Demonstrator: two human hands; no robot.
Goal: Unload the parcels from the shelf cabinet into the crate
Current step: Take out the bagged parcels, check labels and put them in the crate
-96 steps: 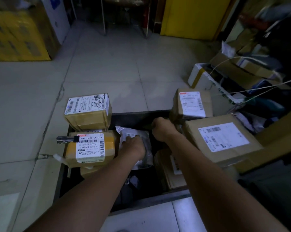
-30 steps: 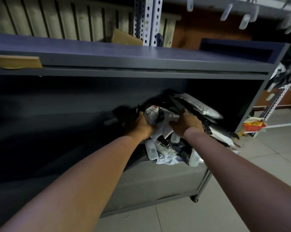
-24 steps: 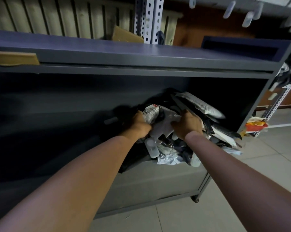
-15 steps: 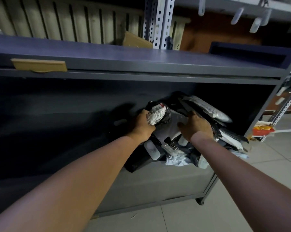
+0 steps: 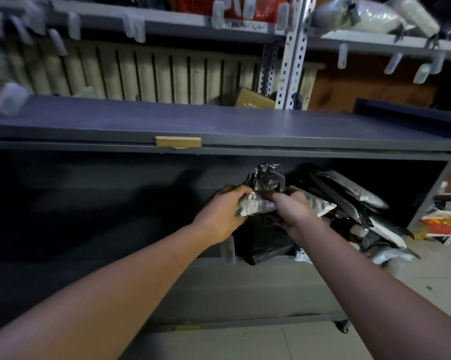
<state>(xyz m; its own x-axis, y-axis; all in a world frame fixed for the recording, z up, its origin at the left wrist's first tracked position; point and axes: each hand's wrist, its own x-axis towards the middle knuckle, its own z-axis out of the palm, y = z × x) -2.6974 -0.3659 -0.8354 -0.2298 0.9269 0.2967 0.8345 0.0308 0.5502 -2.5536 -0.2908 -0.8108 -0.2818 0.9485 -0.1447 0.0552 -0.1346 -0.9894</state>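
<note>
Found at the open front of the shelf cabinet (image 5: 219,123): both forearms stretched forward toward the right part of the dark compartment.

Held between the two hands, just in front of the opening, a pale printed parcel (image 5: 257,205), crumpled.
- Gripped at its left end by the left hand (image 5: 220,214), with fingers curled over the top edge.
- Gripped at its right end by the right hand (image 5: 294,211), with fingers clenched round the plastic and fingertips hidden behind it.

Bunched directly above the hands and touching the pale parcel, a crinkled grey bag (image 5: 267,178). Cannot tell whether pinched along with it or merely pushed up.

Hanging below the hands, over the compartment's front lip, a black bag (image 5: 263,242).

Stacked to the right of the hands, in the same compartment, a heap of flat parcels (image 5: 349,201) in grey, white and black. Leaning, and spilling over the front lip at the lower right.

Left part of the compartment in deep shadow; contents not discernible.

Other items noted:
- Fixed at the middle of the cabinet's top edge, a gold-coloured tab (image 5: 177,142).
- Resting behind the cabinet top, a brown carton (image 5: 253,98), just beside a perforated steel upright (image 5: 289,61).
- Lying on the tiled floor (image 5: 427,276) past the cabinet's right end, a red and yellow packet (image 5: 445,224).
</note>
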